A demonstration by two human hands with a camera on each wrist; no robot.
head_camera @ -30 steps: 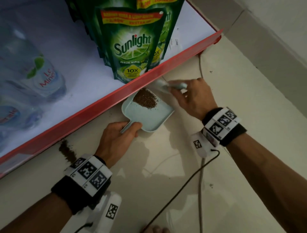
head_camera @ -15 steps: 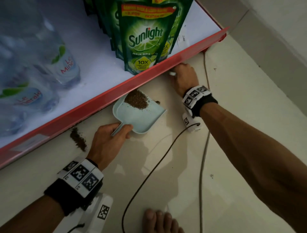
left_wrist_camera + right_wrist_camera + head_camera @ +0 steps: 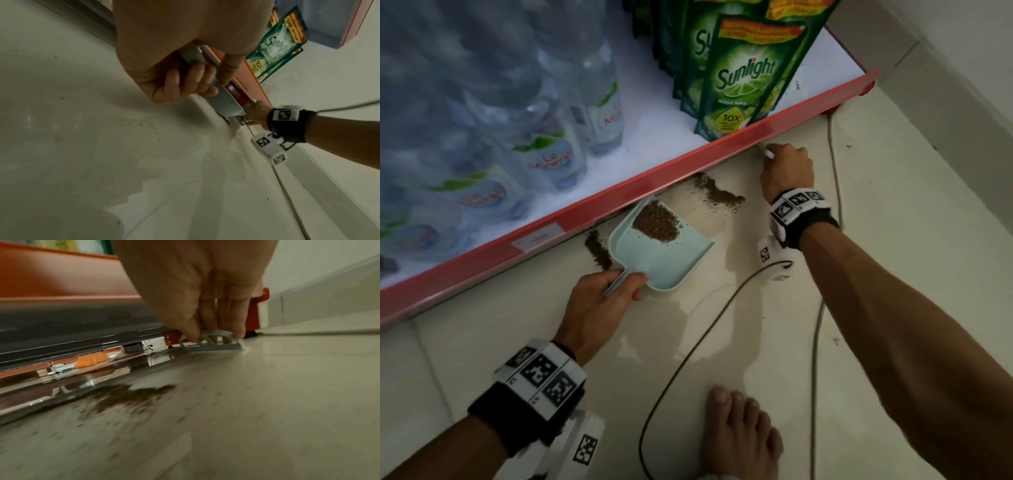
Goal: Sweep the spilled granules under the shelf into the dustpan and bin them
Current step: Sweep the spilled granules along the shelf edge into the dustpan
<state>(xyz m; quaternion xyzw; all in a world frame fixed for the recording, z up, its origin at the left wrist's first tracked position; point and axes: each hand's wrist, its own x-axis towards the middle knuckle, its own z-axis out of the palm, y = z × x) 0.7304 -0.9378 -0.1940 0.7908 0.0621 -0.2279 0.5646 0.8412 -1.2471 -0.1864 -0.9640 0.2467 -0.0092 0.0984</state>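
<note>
Left grip: left hand [image 3: 599, 301] clenched round the handle of the dustpan [image 3: 654, 255].
Right grip: right hand [image 3: 787, 171] pinching a brush [image 3: 211, 343], bristles under the shelf [image 3: 619, 202].
Granules: heap in the dustpan; granules [image 3: 717, 193] on floor, right of it, and a streak at its left.

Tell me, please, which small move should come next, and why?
Probably the right hand should draw the small pale-blue brush leftward, pushing the brown granule patch on the tiled floor into the pale-blue plastic dustpan. The patch lies between brush and dustpan, whose open side faces it, and the left hand grips the dustpan's handle.
</note>
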